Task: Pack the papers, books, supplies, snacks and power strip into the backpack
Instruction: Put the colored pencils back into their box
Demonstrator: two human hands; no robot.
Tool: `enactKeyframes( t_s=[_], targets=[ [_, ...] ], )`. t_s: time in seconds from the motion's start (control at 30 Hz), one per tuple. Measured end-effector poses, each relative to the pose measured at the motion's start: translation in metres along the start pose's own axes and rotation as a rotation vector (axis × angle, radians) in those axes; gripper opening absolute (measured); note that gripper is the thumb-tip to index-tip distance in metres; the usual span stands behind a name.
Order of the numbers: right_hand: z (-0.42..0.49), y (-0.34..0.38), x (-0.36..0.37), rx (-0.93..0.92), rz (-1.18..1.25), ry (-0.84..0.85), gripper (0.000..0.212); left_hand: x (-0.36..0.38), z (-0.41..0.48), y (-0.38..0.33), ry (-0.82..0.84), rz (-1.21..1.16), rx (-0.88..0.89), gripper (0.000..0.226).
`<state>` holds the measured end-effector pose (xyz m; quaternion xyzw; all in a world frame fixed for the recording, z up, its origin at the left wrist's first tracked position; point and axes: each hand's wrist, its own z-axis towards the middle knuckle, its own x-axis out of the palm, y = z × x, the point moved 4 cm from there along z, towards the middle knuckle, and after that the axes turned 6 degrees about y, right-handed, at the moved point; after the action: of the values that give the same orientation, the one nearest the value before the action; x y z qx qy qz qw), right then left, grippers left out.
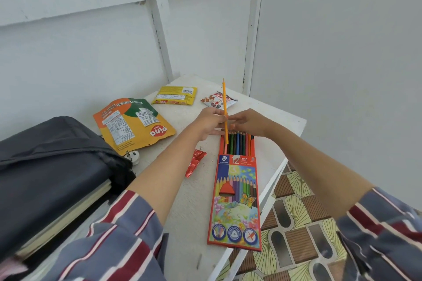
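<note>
Left grip (pixel 211 122) in pinch on orange pencil (pixel 225 100), base at pencil box (pixel 236 201); right grip (pixel 249 122) spread beside.

White panelled wall (pixel 80 52), white table (pixel 262 155), patterned floor (pixel 296 235)

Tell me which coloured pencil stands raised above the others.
The yellow-orange pencil, pinched by the left hand; it sticks up steeply, while the rest lie flat in the pencil box.

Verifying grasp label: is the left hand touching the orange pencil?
Touching. The head view shows the left hand pinching the orange pencil mid-shaft, no gap, above the pencil box.
</note>
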<state>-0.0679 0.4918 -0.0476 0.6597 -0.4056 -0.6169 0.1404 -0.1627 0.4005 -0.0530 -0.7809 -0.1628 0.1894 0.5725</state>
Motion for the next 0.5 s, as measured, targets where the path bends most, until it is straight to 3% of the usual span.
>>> enactKeyframes(
  t_s=[0.17, 0.5],
  targets=[
    [-0.003, -0.009, -0.012, 0.056, 0.212, -0.166, 0.036, 0.008, 0.002, -0.006, -0.065, 0.110, 0.053, 0.010],
    [-0.009, -0.017, -0.012, 0.103, 0.328, -0.132, 0.041, 0.019, 0.000, -0.016, -0.054, 0.400, 0.095, 0.015]
  ],
)
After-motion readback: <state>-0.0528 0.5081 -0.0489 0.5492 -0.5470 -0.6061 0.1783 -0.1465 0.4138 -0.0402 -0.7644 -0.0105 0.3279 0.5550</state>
